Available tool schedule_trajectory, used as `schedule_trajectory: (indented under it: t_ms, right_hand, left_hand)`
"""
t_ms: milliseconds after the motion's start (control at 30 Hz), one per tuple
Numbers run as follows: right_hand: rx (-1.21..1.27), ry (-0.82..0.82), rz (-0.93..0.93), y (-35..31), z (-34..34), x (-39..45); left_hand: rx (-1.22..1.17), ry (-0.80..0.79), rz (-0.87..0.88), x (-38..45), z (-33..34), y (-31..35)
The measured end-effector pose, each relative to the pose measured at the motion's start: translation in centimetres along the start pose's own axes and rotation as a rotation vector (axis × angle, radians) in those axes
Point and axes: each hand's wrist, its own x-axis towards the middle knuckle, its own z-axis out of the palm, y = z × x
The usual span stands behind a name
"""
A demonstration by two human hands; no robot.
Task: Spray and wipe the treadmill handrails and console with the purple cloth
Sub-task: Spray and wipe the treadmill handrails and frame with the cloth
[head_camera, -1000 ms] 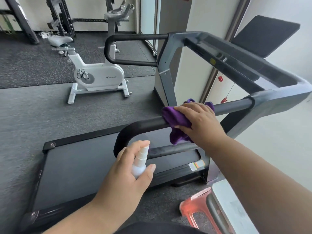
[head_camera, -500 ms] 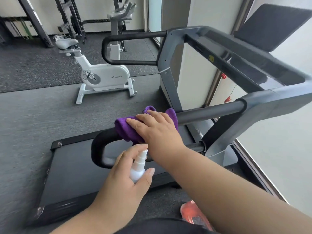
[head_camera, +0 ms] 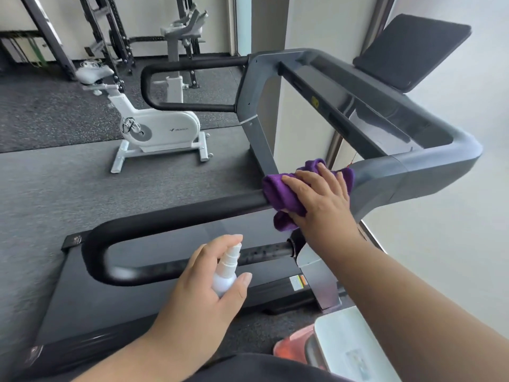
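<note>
1. The purple cloth (head_camera: 278, 193) is lying bunched over the top bar of the near handrail (head_camera: 176, 219), at the end where the bar is meeting the grey frame of the treadmill console (head_camera: 391, 128). It is likely handling as a soft, light, limp thing, folding round the bar and giving no resistance; the best hold is probably from above, with the palm spreading it flat.

2. The right hand (head_camera: 319, 199) is lying on the cloth with fingers fairly straight and spread, pressing it down onto the bar; its grip is wide, more a flat press than a pinch. Whether the thumb is curling under the bar cannot be told.

3. The spray bottle (head_camera: 225, 274) is small, white and probably light, rigid plastic, possibly slick if wet. It is hovering just above the lower bar of the same handrail.

4. The left hand (head_camera: 203, 296) is wrapping the bottle's body in a narrow grip, thumb on one side, forefinger arching over the nozzle top.

5. The padded bars are looking firm and fixed, so they should be taking steady pressure without shifting.
</note>
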Motion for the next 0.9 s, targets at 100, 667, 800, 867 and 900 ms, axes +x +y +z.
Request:
schedule_trajectory:
  t_ms: [100, 667, 800, 867, 900]
  right_hand:
    - [-0.003, -0.010, -0.028, -2.1, 0.8, 0.1]
    - [-0.109, -0.024, -0.197, 1.8, -0.4, 2.0]
    - [-0.105, -0.089, -0.282, -1.3, 0.3, 2.6]
    - [-0.096, -0.121, -0.312, -2.4, 0.6, 2.8]
    - [-0.088, -0.124, -0.321, -2.5, 0.6, 2.8]
  left_hand:
    - [0.007, 0.015, -0.008, -0.2, 1.2, 0.5]
    - [0.026, 0.070, -0.090, 0.3, 5.3, 2.4]
    - [0.034, 0.074, -0.100, 0.4, 5.6, 2.6]
    - [0.044, 0.071, -0.087, 0.6, 6.0, 3.0]
    - [0.050, 0.069, -0.080, 0.8, 6.2, 3.1]
